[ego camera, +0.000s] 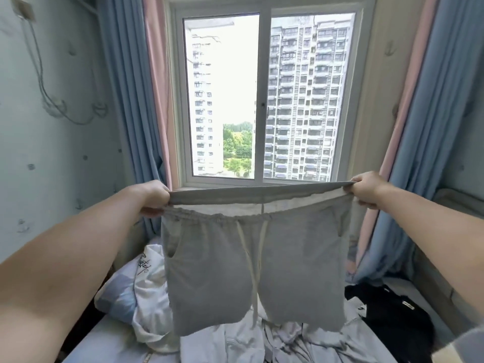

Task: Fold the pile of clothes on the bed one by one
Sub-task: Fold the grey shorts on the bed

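A pair of grey drawstring shorts (251,268) hangs in the air in front of the window, stretched wide by its waistband. My left hand (153,196) grips the waistband's left end and my right hand (366,189) grips its right end. The legs hang down over the pile of clothes (288,339) on the bed, made of pale grey and white garments. A white garment with black script (148,281) lies at the left of the pile. A black garment (392,315) lies at the right.
The bed (110,339) fills the lower view, with a light blue pillow (117,297) at the left. A window (264,100) with blue and pink curtains (136,100) is straight ahead. Walls close in on both sides.
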`<state>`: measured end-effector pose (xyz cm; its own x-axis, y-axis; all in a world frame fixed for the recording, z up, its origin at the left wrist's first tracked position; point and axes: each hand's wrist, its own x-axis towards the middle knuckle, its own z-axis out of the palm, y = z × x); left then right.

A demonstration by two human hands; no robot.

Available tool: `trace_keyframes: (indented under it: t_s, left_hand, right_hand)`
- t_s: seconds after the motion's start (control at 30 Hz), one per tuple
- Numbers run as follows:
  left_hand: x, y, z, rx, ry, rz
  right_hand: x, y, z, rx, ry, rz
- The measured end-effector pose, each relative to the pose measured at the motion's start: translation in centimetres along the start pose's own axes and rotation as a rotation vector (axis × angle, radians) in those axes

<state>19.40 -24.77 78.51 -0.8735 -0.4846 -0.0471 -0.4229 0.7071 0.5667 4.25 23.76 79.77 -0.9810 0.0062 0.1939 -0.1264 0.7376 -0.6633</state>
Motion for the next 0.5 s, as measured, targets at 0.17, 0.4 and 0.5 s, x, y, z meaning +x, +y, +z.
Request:
trace_keyframes:
  t_s: [0.17,0.4,0.5]
  left_hand:
    - [0.6,-2.2,-0.8,-0.374,-0.046,-0.11]
    - [0.1,-5.5,0.4,-0.671,-0.13,-0.222]
    - [0.5,-6.4,1.1,-0.911,-0.154,-0.304]
  right_hand:
    - [0.2,1.3,0.1,0.105,0.008,0.101]
    - [-0.2,2.7,2.0,0.215,0.041,0.207]
    - [-0.2,2.9,3.2,0.412,-0.106,0.403]
